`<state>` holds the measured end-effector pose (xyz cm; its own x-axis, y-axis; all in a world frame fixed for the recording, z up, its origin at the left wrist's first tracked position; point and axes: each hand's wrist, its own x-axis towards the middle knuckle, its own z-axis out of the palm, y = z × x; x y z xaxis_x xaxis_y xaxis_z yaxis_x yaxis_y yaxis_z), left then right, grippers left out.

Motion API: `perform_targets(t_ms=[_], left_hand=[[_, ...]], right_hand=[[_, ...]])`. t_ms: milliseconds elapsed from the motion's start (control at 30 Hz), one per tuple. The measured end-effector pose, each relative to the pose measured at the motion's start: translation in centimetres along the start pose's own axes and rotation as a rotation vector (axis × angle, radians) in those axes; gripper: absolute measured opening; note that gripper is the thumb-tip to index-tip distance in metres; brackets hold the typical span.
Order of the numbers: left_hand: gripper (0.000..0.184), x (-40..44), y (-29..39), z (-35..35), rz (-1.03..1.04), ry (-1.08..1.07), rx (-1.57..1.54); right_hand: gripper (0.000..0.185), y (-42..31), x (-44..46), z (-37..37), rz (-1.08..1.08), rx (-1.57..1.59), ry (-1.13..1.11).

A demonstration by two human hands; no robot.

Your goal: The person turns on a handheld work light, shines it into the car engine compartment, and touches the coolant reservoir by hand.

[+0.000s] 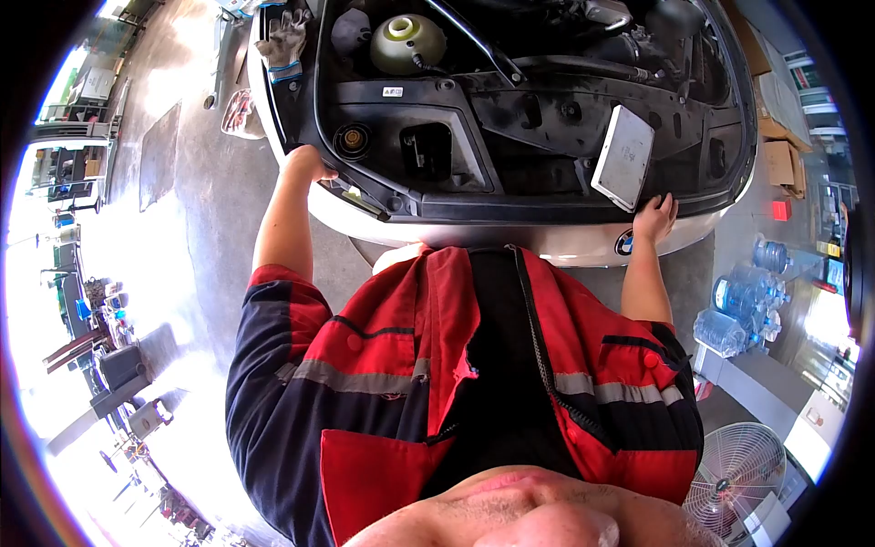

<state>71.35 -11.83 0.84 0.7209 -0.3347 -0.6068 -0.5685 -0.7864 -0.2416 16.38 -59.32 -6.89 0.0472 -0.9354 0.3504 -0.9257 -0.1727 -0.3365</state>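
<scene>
Head view: left hand [310, 165] at front-corner rim of car engine bay, fingers curled inward; grip on rim cannot be told. Right hand [654, 219] at front edge above round badge [624, 242], fingers bent; grip likewise uncertain. Flat white box [624, 155] lies aslant on black cover [538, 114], lower end just beside right hand. Gloves [284, 44] on left fender.

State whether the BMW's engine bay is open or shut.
Open: the engine bay lies exposed, its pale fluid reservoir in plain view.
</scene>
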Motion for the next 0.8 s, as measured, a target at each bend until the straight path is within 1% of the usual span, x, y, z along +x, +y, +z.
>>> perform_targets(t_ms=[433,800], left_hand=[[0.065,0.69,-0.19,0.56,-0.003,0.004,0.012],[0.060,0.46,-0.23,0.53,0.013,0.022,-0.004]], right_hand=[[0.046,0.14,0.04,0.05,0.002,0.025,-0.014],[0.046,-0.13,-0.09,-0.21,-0.013,0.000,0.011]])
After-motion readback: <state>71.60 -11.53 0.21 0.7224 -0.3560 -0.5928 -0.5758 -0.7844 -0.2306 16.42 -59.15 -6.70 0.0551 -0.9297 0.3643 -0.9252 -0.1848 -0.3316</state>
